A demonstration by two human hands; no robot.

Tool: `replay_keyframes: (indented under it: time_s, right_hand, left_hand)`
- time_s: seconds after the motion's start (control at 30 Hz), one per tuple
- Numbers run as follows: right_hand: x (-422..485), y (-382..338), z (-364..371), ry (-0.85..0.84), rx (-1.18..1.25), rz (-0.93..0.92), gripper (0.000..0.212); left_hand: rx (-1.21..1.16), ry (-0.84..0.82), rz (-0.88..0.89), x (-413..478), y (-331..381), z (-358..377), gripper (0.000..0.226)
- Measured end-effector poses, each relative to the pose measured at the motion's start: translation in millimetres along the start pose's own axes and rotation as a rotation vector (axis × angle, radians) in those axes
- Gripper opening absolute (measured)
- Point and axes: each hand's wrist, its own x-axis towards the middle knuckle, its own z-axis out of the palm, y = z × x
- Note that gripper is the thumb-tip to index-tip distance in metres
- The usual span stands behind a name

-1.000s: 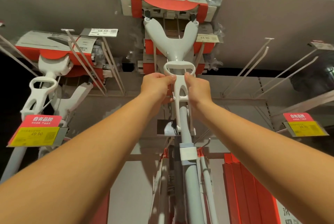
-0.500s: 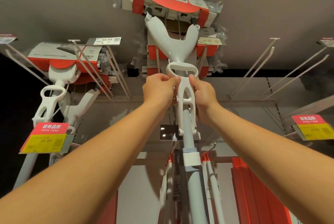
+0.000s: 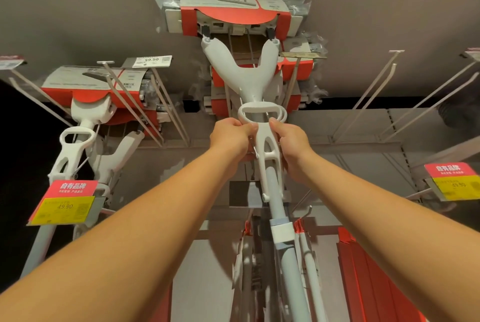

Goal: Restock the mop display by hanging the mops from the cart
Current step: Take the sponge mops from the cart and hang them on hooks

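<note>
A white mop [image 3: 244, 82] with a Y-shaped yoke and a red-and-white packaged head [image 3: 233, 13] hangs high at the middle of the display wall. Its grey pole [image 3: 291, 264] runs down toward me. My left hand [image 3: 230, 136] grips the left side of the white wringer handle [image 3: 262, 129] just under its loop. My right hand [image 3: 292, 142] grips the right side of the same handle. More packaged mop heads sit behind this one on the same hooks.
Two more white mops [image 3: 78, 140] hang at the left behind a red-and-yellow price tag [image 3: 65, 202]. Bare metal hooks [image 3: 374, 93] stick out at the right, with another price tag [image 3: 454, 181]. Red boxes [image 3: 368, 277] stand at the lower right.
The mop head has tilted back to level and the whole mop sits slightly lower in view. Both hands keep their grip on the handle.
</note>
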Motion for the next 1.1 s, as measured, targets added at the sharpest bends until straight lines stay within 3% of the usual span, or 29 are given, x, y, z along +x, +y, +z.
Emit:
replay_keyframes:
  time_s: [0.23, 0.43, 0.83, 1.1]
  right_hand:
    - [-3.7, 9.2, -20.7, 0.043, -0.114, -0.084, 0.032]
    - [2.0, 16.7, -28.2, 0.098, -0.16, -0.115, 0.036]
    - [4.1, 35.9, -10.6, 0.186, -0.206, -0.192, 0.036]
    - [1.9, 29.8, -5.0, 0.212, -0.205, -0.182, 0.039]
  left_hand:
    - [0.018, -0.081, -0.025, -9.3, -11.2, 17.5, 0.019]
    - [0.032, -0.19, -0.041, -6.9, -13.4, 24.2, 0.01]
    - [0.051, -0.123, 0.031, -3.2, -25.5, 20.1, 0.007]
    - [0.041, -0.106, 0.179, -8.9, -24.3, 15.0, 0.012]
